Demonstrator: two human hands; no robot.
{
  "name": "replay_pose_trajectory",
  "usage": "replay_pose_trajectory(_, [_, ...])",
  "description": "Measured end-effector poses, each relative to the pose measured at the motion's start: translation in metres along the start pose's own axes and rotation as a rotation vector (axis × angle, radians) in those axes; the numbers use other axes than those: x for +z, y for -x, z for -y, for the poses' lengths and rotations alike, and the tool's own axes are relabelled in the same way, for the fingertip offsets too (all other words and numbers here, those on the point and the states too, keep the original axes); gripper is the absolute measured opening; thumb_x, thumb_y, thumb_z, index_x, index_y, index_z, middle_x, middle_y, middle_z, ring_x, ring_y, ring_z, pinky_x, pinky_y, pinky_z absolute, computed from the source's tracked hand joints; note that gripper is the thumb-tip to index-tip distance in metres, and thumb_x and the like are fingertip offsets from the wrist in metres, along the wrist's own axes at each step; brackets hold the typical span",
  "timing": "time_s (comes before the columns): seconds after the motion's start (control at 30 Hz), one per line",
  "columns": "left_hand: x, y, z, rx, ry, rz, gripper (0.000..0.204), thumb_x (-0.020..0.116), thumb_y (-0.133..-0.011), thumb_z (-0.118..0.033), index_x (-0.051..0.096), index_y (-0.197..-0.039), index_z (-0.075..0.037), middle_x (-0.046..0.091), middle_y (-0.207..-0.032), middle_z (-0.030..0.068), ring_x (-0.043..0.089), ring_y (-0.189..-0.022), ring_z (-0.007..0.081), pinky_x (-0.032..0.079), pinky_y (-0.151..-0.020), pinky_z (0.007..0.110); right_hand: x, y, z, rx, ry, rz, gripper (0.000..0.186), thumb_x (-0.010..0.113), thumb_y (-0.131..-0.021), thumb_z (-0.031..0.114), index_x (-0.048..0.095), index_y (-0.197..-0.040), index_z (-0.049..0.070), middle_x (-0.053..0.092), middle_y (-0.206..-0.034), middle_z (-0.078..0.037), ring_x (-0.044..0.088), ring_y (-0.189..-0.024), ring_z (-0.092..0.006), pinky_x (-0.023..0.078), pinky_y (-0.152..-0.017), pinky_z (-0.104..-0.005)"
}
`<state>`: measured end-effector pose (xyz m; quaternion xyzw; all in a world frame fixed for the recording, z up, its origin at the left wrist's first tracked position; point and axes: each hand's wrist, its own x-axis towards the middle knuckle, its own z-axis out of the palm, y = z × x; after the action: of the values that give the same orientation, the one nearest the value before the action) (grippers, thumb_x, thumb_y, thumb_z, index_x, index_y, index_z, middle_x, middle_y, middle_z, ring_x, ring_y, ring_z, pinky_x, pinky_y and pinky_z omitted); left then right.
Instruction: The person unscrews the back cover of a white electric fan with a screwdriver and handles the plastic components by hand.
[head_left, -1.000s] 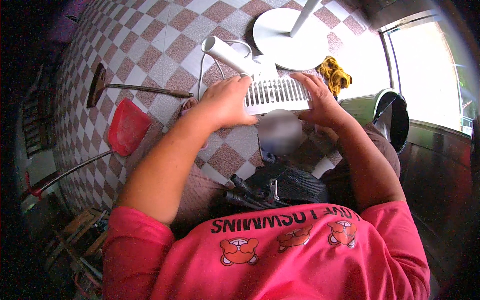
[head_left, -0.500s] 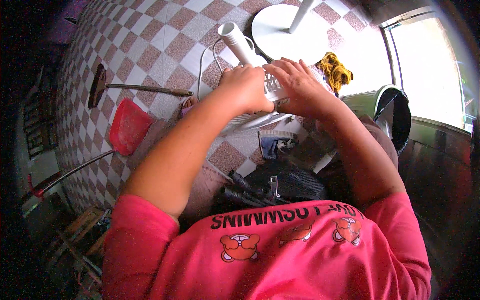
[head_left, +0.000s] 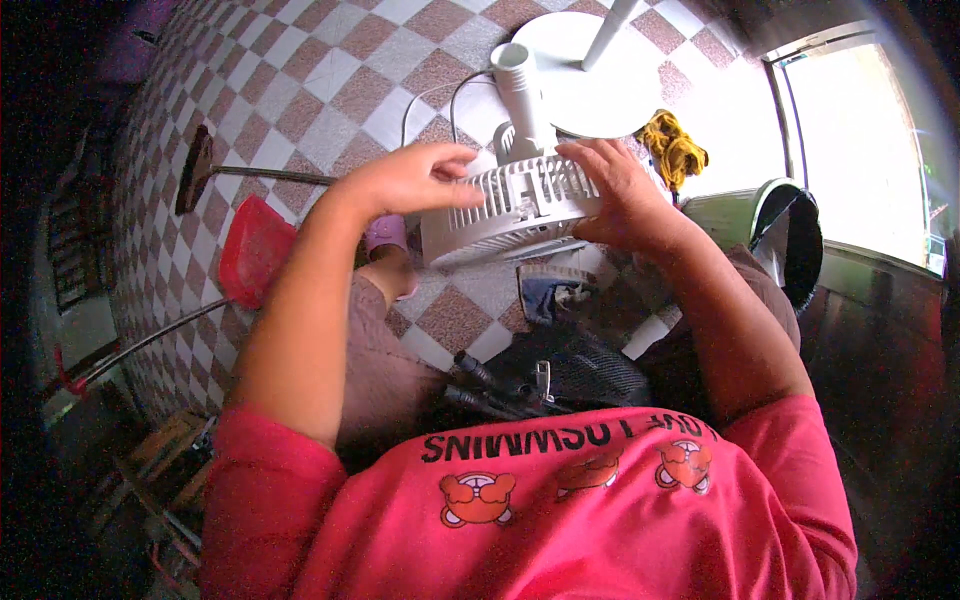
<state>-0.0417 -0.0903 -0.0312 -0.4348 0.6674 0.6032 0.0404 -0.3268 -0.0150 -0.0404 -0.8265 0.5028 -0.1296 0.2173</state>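
Observation:
A white fan head [head_left: 525, 220] with a slotted housing, a small latch on its side and a hollow pole stub [head_left: 518, 90] stands tilted in front of me. My right hand [head_left: 620, 200] grips the housing's right side. My left hand [head_left: 420, 180] is at its left side, fingers apart and curved, thumb at the slats. A cord loops behind the stub, near a white round base [head_left: 545, 65] with a post.
A yellow cloth [head_left: 670, 150], a green bin [head_left: 715, 212] and bright doorway are right. A red dustpan [head_left: 255, 250] and broom [head_left: 195, 170] lie left. Denim cloth [head_left: 545, 290] and black mesh bag [head_left: 590, 370] are below; my foot wears a pink sandal [head_left: 387, 228].
My hands have spread from being close together over the fan head. The left loosened and moved left; the stub turned more upright and the housing's latched side now shows.

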Motion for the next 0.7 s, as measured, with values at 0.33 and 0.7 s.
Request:
replay_pose_trajectory(0.33, [0.061,-0.006,0.02,0.111,-0.376,-0.308,0.097,0.085,-0.06,-0.032,0.033,-0.138,-0.009,0.048,-0.129,0.0214,0.045,-0.125,0.039,0.037,-0.106,0.046,0.0,0.007,-0.016,0.037,-0.017,0.016,0.082,0.08,-0.057,0.015,0.046,-0.131,0.008,0.053,-0.124,-0.016,0.048,-0.116,-0.0354,0.038,-0.101,-0.0451])
replay_pose_trajectory(0.7, [0.043,-0.006,-0.014,0.268,-0.715,-0.566,0.079,0.081,-0.058,-0.028,0.047,-0.127,-0.01,0.053,-0.111,0.0152,0.051,-0.11,0.034,0.037,-0.099,0.046,0.007,0.004,-0.03,-0.017,-0.081,-0.22,0.08,0.082,-0.061,0.013,0.044,-0.13,0.003,0.053,-0.124,-0.019,0.052,-0.115,-0.036,0.043,-0.099,-0.0419])
